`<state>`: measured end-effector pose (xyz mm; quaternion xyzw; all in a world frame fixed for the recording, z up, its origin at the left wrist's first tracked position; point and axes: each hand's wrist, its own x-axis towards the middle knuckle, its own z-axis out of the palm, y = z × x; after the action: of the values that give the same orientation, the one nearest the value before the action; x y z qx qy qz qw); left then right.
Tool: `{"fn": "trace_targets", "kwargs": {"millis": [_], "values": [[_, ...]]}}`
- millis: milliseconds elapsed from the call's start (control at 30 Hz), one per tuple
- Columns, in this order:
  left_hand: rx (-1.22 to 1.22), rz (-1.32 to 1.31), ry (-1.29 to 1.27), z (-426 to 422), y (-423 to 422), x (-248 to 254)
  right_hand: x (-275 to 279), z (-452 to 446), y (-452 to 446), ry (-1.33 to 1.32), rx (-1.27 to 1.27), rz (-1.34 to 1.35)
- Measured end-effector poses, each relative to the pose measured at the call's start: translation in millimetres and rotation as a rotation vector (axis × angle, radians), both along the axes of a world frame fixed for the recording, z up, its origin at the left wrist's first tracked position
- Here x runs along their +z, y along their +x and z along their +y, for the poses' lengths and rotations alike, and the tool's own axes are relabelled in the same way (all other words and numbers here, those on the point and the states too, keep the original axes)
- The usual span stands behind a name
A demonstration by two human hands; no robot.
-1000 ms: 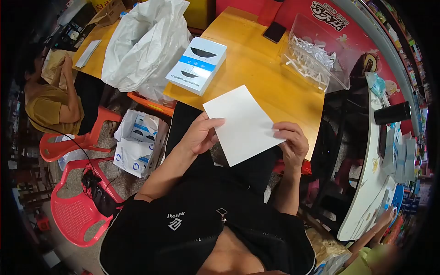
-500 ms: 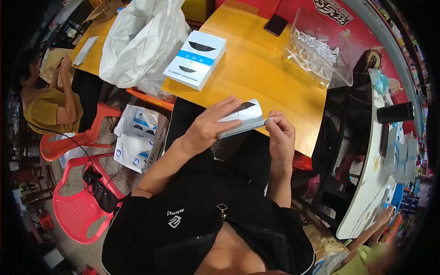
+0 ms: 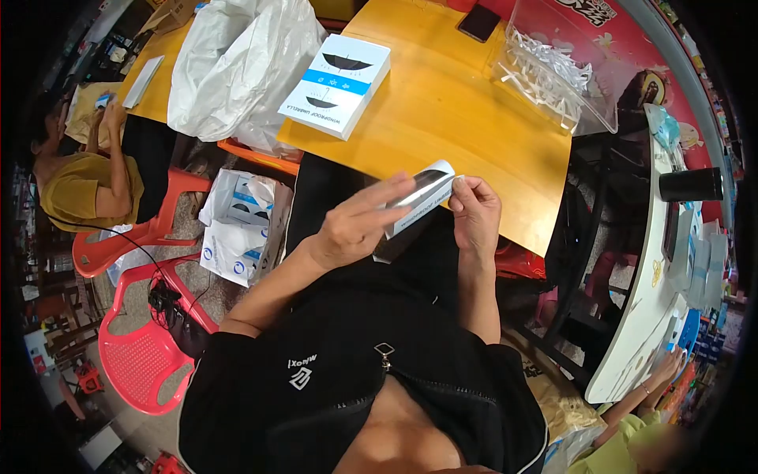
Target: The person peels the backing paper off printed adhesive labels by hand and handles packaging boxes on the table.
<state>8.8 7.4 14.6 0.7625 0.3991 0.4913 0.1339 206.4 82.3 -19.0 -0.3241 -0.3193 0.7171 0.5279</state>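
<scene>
Your right hand (image 3: 478, 207) is pinching the right end of a printed umbrella sheet (image 3: 426, 207) between thumb and fingertips, the grip closing narrow on the paper. Your left hand (image 3: 359, 221) is lying over the left part of the same sheet with fingers extended; they are showing blurred, and whether they are gripping or only pressing cannot be told. The sheet is curving over between both hands, showing a dark umbrella figure above and partly legible lettering along its lower face. It is sitting in front of your body, at the near edge of the yellow table (image 3: 450, 103) as viewed from above; whether it is touching the wood cannot be told.

On that table, a stack of umbrella prints (image 3: 335, 85) is lying face up beyond your left hand, at the near left edge. A white plastic bag (image 3: 241, 71) is standing just left of the stack. A clear bin (image 3: 596, 118) is resting near the right edge, holding white paper strips (image 3: 545, 83); a dark phone (image 3: 478, 23) is lying toward the far side.

Left of your legs, a carton (image 3: 229, 253) is holding further umbrella-printed pieces. A co-worker in a mustard shirt (image 3: 91, 189) is sitting at the far left.
</scene>
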Motion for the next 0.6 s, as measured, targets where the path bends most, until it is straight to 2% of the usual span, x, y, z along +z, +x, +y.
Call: {"fn": "trace_targets", "kwargs": {"millis": [100,133,167,233,267,367,533,600], "values": [[0.305,-0.25,-0.126,-11,2,9,-1,5,8,0.133,-0.132,-0.1],[0.364,-0.478,-0.282,-17,1,3,3,7,12,0.175,-0.175,-0.135],[0.348,-0.683,-0.489,-21,-3,3,6,8,15,0.209,-0.199,-0.16],[0.153,-1.018,-0.897,-18,-7,8,12,9,19,0.243,-0.229,-0.197],[0.107,-0.969,-1.01,-14,-5,10,15,8,19,0.249,-0.231,-0.206],[-0.039,-1.078,-1.157,-7,4,2,20,4,17,0.295,-0.207,-0.294],[-0.04,-1.092,-1.212,3,2,-4,25,-1,21,0.305,-0.232,-0.338],[-0.124,-1.134,-1.297,4,-2,-11,26,-3,22,0.304,-0.222,-0.347]]}}
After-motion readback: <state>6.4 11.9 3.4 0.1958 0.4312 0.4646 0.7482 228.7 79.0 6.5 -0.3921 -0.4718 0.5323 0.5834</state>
